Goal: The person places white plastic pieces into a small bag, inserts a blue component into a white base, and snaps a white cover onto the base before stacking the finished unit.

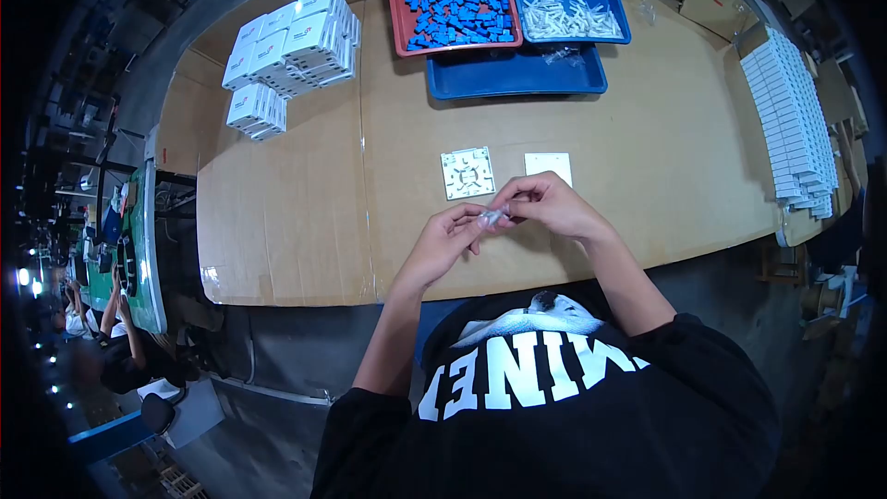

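My left hand (447, 245) and my right hand (552, 207) meet over the cardboard-covered table, fingers pinched together on a small clear plastic piece (493, 217). Its contents are too small to make out. Just beyond my fingers, a square white plastic part (468, 174) lies with its ribbed inside facing up. To the right of it, a flat white square plate (549, 166) is partly hidden behind my right hand.
A red tray (400, 9) holds blue parts, and a blue tray (624, 0) holds white ones. Another blue tray (517, 83) sits in front. Stacked white boxes (294, 46) stand left, white stacks (785, 115) right. Other people (125, 337) are far left.
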Demonstrator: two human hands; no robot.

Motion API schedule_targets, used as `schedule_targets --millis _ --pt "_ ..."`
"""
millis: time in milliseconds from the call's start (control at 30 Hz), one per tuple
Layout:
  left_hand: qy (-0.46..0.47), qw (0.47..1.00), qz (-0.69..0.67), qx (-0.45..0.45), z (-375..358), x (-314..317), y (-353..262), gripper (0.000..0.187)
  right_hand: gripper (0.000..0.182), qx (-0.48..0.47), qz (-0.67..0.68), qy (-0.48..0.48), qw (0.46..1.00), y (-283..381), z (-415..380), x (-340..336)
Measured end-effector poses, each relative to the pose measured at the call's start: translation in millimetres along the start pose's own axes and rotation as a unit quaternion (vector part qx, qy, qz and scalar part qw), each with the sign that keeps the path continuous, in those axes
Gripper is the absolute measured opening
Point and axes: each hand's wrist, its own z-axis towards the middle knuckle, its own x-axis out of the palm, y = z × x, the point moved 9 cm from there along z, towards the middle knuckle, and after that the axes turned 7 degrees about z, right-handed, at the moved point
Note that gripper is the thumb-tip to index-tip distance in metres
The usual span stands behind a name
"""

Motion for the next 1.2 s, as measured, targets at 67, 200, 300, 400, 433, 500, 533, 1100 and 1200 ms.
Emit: schedule_targets --millis 67,200,300,400,433,500,533,1100,1200 --pt "0.012 1.000 0.019 0.002 -1.6 0.9 1.2 0.030 0.015 -0.012 -0.041 0.014 0.999 -2.6 -3.0 -4.6" --pt "-0.041 0.998 0.039 0.001 5.8 -11.8 13.1 0.025 0.015 -0.084 -0.110 0.006 0.990 -0.9 -1.5 -11.3" --pt "-0.078 0.996 0.039 0.033 16.5 -21.0 9.3 0.023 0.012 -0.081 -0.088 -0.021 0.993 -9.6 6.2 -18.0" --pt "-0.147 0.983 0.090 0.063 22.1 -33.4 -9.8 0.024 0.014 -0.083 -0.062 -0.071 0.992 -13.2 21.7 -25.3" --pt "-0.187 0.971 0.128 0.071 22.0 -38.2 -14.8 0.025 0.017 -0.082 -0.071 -0.101 0.989 -12.9 25.3 -28.5" --pt "-0.203 0.965 0.148 0.069 30.3 -43.1 -12.4 0.027 0.019 -0.092 -0.024 -0.108 0.990 -12.5 36.3 -28.6" --pt "-0.222 0.958 0.169 0.067 31.9 -47.3 -11.5 0.028 0.020 -0.087 -0.012 -0.098 0.991 -18.3 42.5 -29.5" --pt "-0.302 0.799 0.474 0.213 35.9 -57.3 -39.5 0.019 0.011 -0.257 -0.313 -0.160 0.900 -11.0 49.1 -16.5" --pt "-0.283 0.793 0.489 0.229 33.9 -54.3 -39.2 0.018 0.011 -0.309 -0.406 -0.158 0.845 -0.7 42.9 -11.3"
